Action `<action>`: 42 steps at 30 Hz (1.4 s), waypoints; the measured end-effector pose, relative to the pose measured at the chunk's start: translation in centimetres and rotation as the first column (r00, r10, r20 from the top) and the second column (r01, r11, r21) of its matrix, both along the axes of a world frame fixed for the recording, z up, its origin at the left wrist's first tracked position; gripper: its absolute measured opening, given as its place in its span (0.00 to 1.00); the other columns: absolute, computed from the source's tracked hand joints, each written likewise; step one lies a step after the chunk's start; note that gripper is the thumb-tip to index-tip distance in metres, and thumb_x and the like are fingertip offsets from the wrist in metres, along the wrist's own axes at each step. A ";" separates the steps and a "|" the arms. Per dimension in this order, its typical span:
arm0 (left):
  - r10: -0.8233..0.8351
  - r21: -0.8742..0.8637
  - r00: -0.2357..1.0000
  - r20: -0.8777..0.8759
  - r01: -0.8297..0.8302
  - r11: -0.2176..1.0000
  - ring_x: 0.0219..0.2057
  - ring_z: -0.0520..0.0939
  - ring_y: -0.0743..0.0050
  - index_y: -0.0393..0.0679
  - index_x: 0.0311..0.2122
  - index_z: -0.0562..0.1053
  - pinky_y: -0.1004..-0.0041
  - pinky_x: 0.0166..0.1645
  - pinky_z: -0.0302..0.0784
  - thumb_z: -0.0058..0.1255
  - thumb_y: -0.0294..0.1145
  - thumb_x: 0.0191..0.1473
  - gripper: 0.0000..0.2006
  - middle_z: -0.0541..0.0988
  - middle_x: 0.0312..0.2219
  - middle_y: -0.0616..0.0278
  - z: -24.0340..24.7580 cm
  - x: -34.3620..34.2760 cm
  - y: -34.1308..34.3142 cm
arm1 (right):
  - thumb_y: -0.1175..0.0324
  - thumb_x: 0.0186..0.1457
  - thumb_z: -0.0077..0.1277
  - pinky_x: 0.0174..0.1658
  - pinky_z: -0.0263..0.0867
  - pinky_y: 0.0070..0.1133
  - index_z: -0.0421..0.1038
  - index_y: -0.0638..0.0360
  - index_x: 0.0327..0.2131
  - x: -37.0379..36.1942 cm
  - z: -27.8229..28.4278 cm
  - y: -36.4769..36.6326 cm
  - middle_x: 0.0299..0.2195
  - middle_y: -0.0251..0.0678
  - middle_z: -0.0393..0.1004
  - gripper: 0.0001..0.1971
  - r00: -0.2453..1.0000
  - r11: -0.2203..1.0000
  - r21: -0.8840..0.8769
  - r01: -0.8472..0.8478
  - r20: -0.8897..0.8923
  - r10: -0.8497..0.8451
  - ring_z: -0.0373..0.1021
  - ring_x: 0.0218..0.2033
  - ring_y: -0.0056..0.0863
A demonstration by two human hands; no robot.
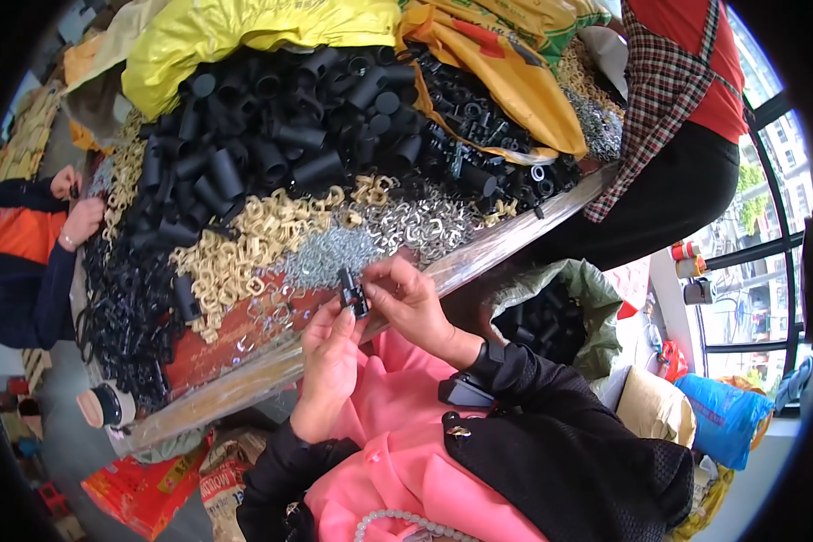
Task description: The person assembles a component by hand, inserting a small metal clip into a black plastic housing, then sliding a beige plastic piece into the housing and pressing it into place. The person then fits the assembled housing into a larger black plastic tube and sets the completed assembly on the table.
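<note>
Just over the table's near edge, a small black plastic fitting (348, 283) with a short upright stem is pinched between both my hands. My left hand (331, 354) grips its lower end with thumb and fingers. From the other side, my right hand (414, 301) closes thumb and forefinger on it; the fingers hide part of its shape. Right behind the fitting lies a heap of small silver screws (330, 256). Cream plastic rings (260, 233) are piled left of the screws, and curved silver metal pieces (425, 221) to their right.
Black plastic cylinders (217, 172) fill the table's middle, with smaller black parts (122, 316) at left. Yellow sacks (262, 25) lie at the back. A green sack (596, 307) of black parts stands right. Two people work nearby: one in an orange vest (23, 233), one in a checked apron (664, 99).
</note>
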State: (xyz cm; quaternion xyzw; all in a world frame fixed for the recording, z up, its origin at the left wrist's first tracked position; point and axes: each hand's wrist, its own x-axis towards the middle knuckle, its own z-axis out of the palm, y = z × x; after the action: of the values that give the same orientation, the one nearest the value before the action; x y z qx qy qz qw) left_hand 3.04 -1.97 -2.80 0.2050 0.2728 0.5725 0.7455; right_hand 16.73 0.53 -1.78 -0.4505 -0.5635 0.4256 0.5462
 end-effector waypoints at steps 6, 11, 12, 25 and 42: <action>0.017 -0.012 0.999 -0.030 -0.017 1.000 0.40 0.73 0.67 0.37 0.39 0.67 0.71 0.48 0.67 0.45 0.24 0.49 0.10 0.72 0.36 0.57 0.0 -1.6 0.7 | 0.70 0.35 0.58 0.47 0.54 0.33 0.59 0.60 0.44 14.2 2.9 6.2 0.45 0.50 0.56 0.28 0.273 0.595 0.657 0.462 0.533 -0.801 0.55 0.47 0.46; 0.043 0.015 0.997 -0.058 -0.043 0.999 0.40 0.73 0.65 0.37 0.40 0.67 0.68 0.47 0.68 0.44 0.26 0.50 0.10 0.73 0.36 0.56 -1.3 -1.7 1.2 | 0.44 0.44 0.43 0.51 0.47 0.34 0.47 0.55 0.54 24.4 -0.6 13.4 0.53 0.55 0.43 0.37 0.058 0.432 0.333 0.838 0.733 -0.678 0.50 0.50 0.53; 0.054 0.013 0.997 -0.056 -0.054 0.998 0.40 0.73 0.65 0.38 0.40 0.67 0.67 0.48 0.68 0.43 0.26 0.50 0.10 0.73 0.36 0.56 -1.3 -1.7 1.2 | 0.39 0.44 0.39 0.52 0.46 0.35 0.46 0.55 0.54 24.2 -0.5 14.5 0.53 0.56 0.43 0.39 0.132 0.417 0.160 0.895 0.796 -0.591 0.49 0.51 0.53; 0.005 0.039 1.000 -0.019 -0.004 0.999 0.42 0.72 0.60 0.40 0.41 0.66 0.60 0.50 0.65 0.44 0.25 0.49 0.11 0.71 0.39 0.53 -0.8 -2.1 1.3 | 0.46 0.47 0.42 0.51 0.52 0.24 0.62 0.61 0.46 25.2 -3.6 20.2 0.47 0.47 0.61 0.30 0.435 0.590 0.056 0.806 0.621 -0.653 0.58 0.48 0.39; -0.010 0.055 0.999 0.040 0.008 0.998 0.43 0.71 0.59 0.41 0.41 0.67 0.57 0.50 0.64 0.46 0.25 0.48 0.12 0.70 0.40 0.52 -1.2 -2.4 1.3 | 0.47 0.47 0.40 0.51 0.51 0.30 0.66 0.57 0.42 26.4 -5.1 20.5 0.47 0.42 0.62 0.26 0.527 0.632 -0.011 0.775 0.563 -0.637 0.57 0.49 0.38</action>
State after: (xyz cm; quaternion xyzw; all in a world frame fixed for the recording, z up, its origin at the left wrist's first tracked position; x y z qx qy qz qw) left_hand 0.61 -0.65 -4.00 0.2150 0.2408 0.5805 0.7475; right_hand 43.13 21.01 -6.91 -0.8034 -0.3909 0.0996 0.4379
